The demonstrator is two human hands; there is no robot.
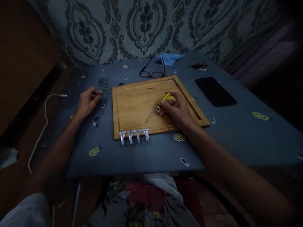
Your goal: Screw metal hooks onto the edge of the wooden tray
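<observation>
My right hand (174, 108) grips a screwdriver (163, 101) with a yellow and black handle. Its shaft slants down to the left, with the tip over the wooden board (134, 104). Along the board's near edge, several silver metal hooks (134, 135) sit in a row at the left; small dark marks continue along that edge to the right. At the left, the thumb and fingers of my left hand (88, 101) are pinched at a loose metal hook (106, 91), whose curved end shows beyond the fingertips. More loose hooks (103, 82) lie just behind, and a single one nearer me.
Black-framed glasses (151, 74) and a blue cloth-like item (169, 59) lie behind the board. A dark phone (215, 91) rests to its right, with a small dark object (200, 65) farther back. A white cable (46, 116) runs along the left side of the blue-covered table (146, 160).
</observation>
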